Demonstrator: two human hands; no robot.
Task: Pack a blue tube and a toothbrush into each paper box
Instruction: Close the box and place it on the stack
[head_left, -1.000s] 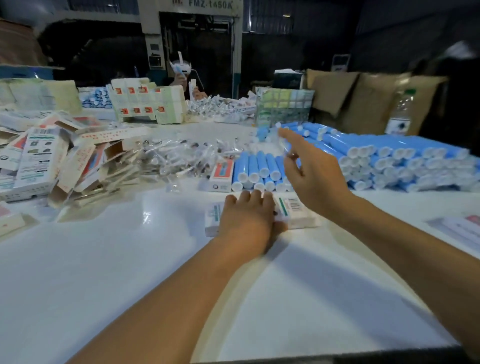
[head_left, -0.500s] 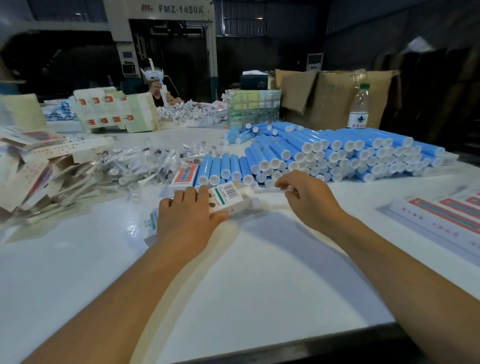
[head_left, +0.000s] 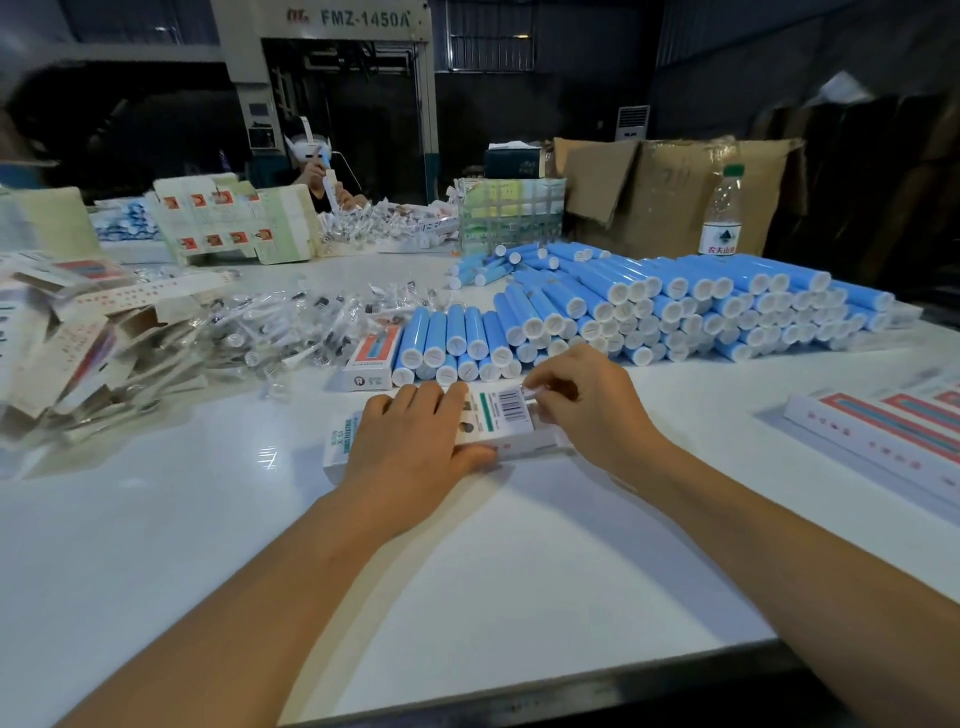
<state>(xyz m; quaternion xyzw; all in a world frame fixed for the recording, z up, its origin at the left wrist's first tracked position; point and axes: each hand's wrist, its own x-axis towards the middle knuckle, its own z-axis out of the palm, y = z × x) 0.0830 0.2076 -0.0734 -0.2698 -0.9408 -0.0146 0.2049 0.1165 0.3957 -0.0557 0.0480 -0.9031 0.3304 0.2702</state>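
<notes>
Now, seen from the head camera, the left hand (head_left: 415, 447) lies flat on a paper box (head_left: 493, 423) on the white table (head_left: 519, 561), fingers straight and pressing it down. The right hand (head_left: 592, 410) is at the box's right end, fingertips pinching its flap. Just beyond the box lies a row of blue tubes (head_left: 452, 338) – their white caps face the person – and a larger stack of tubes (head_left: 701, 306) spreads to the right. Wrapped toothbrushes (head_left: 291, 327) are heaped to the left of the tubes, beside a pile of flat boxes (head_left: 78, 338). Filled boxes (head_left: 883, 431) lie at the right edge – a water bottle (head_left: 723, 213) stands behind the stack.
</notes>
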